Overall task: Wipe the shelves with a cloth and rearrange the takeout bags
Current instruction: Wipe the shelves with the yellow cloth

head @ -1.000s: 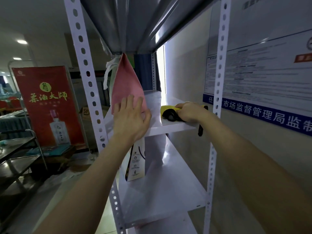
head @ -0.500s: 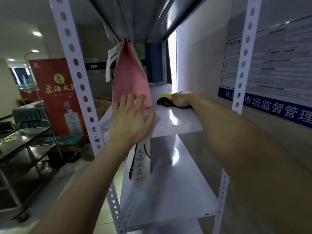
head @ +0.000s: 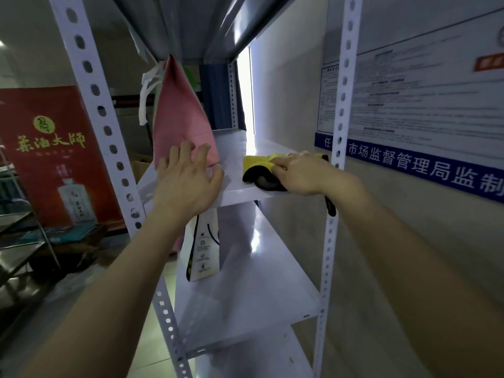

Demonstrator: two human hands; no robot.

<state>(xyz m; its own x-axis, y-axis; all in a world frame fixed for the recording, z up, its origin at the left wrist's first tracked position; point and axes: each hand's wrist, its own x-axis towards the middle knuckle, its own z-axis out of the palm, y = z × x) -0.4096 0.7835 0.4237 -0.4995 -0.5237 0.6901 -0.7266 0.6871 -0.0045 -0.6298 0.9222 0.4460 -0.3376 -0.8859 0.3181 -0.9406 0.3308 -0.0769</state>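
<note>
A pink takeout bag (head: 181,115) with white handles stands upright on the upper white shelf (head: 234,144). My left hand (head: 188,184) lies flat against its lower side, fingers spread, at the shelf's front edge. My right hand (head: 302,173) presses a yellow and black cloth (head: 257,166) onto the same shelf near the right front post. A black strap of the cloth hangs over the shelf edge. A white printed takeout bag (head: 203,249) stands on the shelf below (head: 259,274), partly hidden by my left forearm.
Perforated white posts (head: 336,132) frame the rack; another shelf sits close overhead. A wall with a notice board (head: 425,85) is directly right. A red banner (head: 51,148) and metal trolley shelves (head: 19,241) stand to the left.
My right hand has drawn the cloth back from deeper on the shelf toward the front right edge. My left hand stays against the pink bag.
</note>
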